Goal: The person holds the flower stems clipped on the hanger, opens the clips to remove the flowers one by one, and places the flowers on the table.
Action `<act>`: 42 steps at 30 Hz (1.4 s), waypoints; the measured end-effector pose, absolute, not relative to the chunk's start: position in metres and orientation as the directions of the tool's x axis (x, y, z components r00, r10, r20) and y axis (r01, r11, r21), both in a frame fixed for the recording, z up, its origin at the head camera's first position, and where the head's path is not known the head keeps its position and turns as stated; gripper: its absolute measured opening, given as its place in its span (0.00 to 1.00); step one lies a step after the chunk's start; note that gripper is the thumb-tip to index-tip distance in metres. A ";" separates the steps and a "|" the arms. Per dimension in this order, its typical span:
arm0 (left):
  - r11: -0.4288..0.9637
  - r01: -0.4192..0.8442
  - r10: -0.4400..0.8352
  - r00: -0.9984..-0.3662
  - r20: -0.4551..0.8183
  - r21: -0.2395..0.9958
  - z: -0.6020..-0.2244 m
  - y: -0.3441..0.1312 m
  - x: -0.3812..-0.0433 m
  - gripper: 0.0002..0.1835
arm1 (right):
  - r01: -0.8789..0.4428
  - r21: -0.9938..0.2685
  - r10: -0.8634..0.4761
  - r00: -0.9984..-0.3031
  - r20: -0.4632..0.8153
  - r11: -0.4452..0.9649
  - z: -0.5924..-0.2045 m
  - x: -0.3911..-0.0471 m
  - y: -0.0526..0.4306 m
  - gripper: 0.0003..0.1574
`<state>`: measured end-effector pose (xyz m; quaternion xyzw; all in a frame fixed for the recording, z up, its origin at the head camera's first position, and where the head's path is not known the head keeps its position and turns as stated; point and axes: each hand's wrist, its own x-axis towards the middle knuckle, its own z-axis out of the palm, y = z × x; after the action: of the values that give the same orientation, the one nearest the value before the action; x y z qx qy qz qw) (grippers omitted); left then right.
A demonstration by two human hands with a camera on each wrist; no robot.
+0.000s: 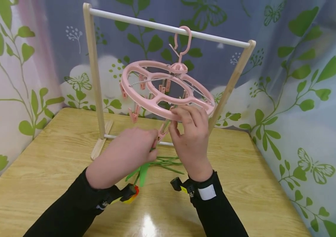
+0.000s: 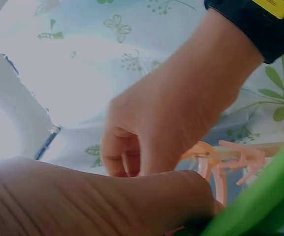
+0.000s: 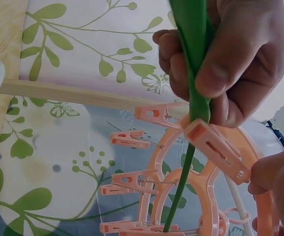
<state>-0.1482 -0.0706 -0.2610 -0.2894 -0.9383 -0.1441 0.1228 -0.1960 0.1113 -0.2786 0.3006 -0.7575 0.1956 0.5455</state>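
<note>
My left hand (image 1: 135, 144) pinches a green flower stem (image 3: 197, 93) with a long leaf between thumb and fingers. The thin end of the stem runs past a pink clip (image 3: 220, 150) of the round clip hanger (image 1: 147, 102). That clip lies against the stem; whether its jaws grip it, I cannot tell. My right hand (image 1: 193, 131) grips the hanger at its front rim, with its fingertips touching the clip's upper end in the right wrist view. A red and yellow flower head (image 1: 133, 195) shows beneath my left wrist, and its link to the held stem is hidden.
The hanger hangs tilted by its pink hook (image 1: 185, 39) from the white bar (image 1: 138, 21) of a wooden rack (image 1: 93, 65). Several clips, such as one pink clip (image 1: 134, 113), dangle underneath. Loose green stems (image 1: 168, 162) lie on the table (image 1: 239, 184). Leaf-patterned curtains (image 1: 304, 82) surround it.
</note>
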 end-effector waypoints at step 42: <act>0.697 0.707 0.647 -0.693 0.318 0.124 -0.267 -0.094 -0.182 0.11 | -0.653 -0.042 -0.187 -0.278 0.942 0.756 -0.273 -0.198 0.125 0.07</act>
<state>-0.1824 -0.0937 -0.2667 -0.3708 -0.9124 -0.1190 0.1259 -0.1982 0.1253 -0.2733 0.2731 -0.7691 0.2176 0.5353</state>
